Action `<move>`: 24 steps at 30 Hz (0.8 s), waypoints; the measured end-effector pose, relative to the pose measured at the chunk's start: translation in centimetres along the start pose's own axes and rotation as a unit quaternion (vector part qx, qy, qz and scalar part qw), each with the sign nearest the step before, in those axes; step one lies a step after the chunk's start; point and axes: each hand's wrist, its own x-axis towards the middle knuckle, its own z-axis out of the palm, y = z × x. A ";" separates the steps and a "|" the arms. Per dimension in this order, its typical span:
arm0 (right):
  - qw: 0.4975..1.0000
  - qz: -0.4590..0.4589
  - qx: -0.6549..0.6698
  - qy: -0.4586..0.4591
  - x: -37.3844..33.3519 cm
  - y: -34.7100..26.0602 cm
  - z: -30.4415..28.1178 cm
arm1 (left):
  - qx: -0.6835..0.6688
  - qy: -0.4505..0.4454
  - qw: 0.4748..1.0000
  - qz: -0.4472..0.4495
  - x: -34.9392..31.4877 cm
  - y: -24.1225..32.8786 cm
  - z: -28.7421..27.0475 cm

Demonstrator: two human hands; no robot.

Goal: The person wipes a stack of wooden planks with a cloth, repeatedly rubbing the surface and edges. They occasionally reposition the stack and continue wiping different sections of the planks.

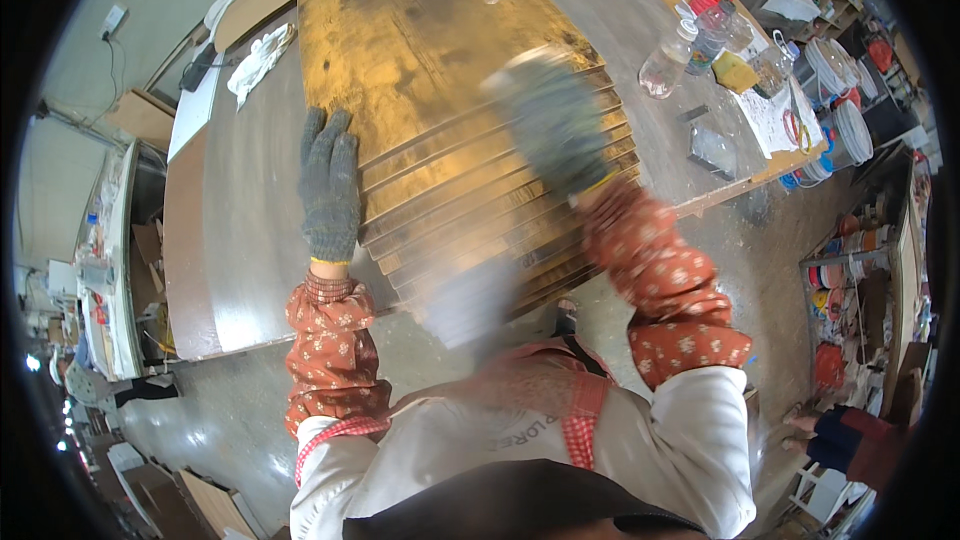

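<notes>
My left hand point(330, 180), in a dark grey knitted glove, lies flat with straight fingers along the left edge of a fanned stack of wooden boards. The top board point(400, 60) is yellow-brown with dark smudges; the edges of several more boards point(480, 195) show in steps nearer my body. My right hand point(555, 125), gloved alike, is smeared by motion over the right side of the stack. A pale flat pad point(518, 62) shows at its fingertips, its exact kind unclear. A blurred grey-white shape point(470, 302) hangs before the near board edges; I cannot tell what it is.
The worktable point(250, 210) carries a crumpled white cloth point(262, 60) at left. On the right stand clear bottles point(667, 60), a yellow sponge point(735, 72) and a grey block point(712, 152). Buckets point(850, 135) and a shelf rack point(850, 270) are farther right. Another person point(860, 440) is at lower right.
</notes>
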 end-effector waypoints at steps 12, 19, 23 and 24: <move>0.958 -0.015 -0.115 -0.261 1.4 -0.1 -4.9 | -0.036 0.003 0.999 -0.012 -0.3 -0.4 0.2; 0.929 -0.033 -0.062 -0.362 1.1 0.2 -5.1 | -0.010 0.004 1.000 -0.001 -0.3 -0.1 0.2; 0.954 -0.065 -0.127 -0.265 0.8 3.1 -6.2 | 0.013 0.004 1.000 0.012 -0.5 -0.7 0.1; 0.966 -0.069 -0.110 -0.222 0.6 2.0 -5.0 | 0.011 0.003 1.000 0.019 -0.4 -0.9 0.2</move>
